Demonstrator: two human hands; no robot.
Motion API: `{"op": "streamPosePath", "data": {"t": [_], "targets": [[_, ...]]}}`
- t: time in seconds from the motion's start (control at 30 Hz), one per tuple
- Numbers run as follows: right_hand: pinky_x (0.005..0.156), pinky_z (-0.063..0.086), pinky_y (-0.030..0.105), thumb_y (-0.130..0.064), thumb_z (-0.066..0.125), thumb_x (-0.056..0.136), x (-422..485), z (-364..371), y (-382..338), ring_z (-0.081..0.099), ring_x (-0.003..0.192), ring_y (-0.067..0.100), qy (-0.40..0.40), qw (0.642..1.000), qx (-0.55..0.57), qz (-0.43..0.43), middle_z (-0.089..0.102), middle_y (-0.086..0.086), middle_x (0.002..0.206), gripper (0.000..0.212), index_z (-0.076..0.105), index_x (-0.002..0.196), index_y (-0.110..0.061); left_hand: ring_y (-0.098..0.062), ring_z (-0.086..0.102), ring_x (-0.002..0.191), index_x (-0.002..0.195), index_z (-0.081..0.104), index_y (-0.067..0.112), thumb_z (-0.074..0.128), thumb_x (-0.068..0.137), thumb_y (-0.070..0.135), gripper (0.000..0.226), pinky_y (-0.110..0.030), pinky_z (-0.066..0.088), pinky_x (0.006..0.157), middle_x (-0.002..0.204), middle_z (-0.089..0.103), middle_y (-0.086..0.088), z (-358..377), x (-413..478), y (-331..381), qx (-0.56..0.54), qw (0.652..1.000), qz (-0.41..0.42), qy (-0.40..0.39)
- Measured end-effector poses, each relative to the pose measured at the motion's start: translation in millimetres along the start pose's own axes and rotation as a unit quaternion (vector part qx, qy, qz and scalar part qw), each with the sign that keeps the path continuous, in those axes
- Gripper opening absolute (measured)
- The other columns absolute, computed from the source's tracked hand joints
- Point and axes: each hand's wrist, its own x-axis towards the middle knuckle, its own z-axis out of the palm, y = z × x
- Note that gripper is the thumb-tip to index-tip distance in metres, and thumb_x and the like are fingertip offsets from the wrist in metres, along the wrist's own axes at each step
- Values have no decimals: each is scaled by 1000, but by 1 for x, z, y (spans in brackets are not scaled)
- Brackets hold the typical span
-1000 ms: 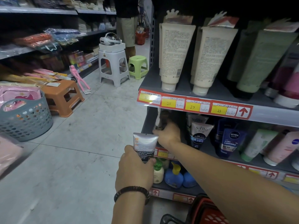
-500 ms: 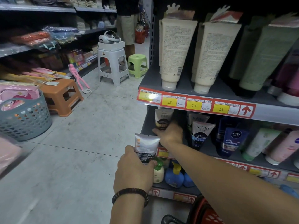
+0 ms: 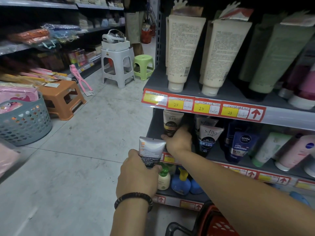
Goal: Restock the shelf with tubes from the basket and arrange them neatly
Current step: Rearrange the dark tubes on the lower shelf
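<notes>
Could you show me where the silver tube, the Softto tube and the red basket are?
silver tube (image 3: 152, 148): head view, its grey upper face below the crimp.
Softto tube (image 3: 210, 133): head view, white part at the brand name.
red basket (image 3: 219, 225): head view, its latticed red wall.

The shelf (image 3: 192, 88) is showing matt grey metal. Along its front edge, a clear plastic price strip (image 3: 187, 104) is catching glare. On its lower tier, the cream-and-black tube (image 3: 172, 121) gripped by the right hand (image 3: 179, 142) is looking glossy. In front of the shelf, the silver tube (image 3: 151, 151) in the left hand (image 3: 138, 174) is giving a satin plastic sheen. Left of the shelf, floor (image 3: 81, 159) tiles are looking smooth and scuffed.
</notes>
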Motion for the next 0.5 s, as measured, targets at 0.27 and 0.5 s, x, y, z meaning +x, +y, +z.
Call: {"op": "streamPosePath", "data": {"t": [0.27,0.5], "targets": [[84,66,46,-7,52,110,-40,-43,14,76,91,29,-55,980,119,-151,73,0,111,30,68,122,-29,-29,70,96,119,50,22,83,93,34,44,-43,60,84,112,71,-4,4,-4,0,-3,1000,0,-22],[75,62,26,1,67,106,-54,-104,11,77,85,7,-237,912,73,-327,79,-12,114,52,69,145,-33,-20,76,91,130,25,34,65,107,24,47,-44,63,87,109,76,-6,6,-11,8,-124,984,44,-117]]}}
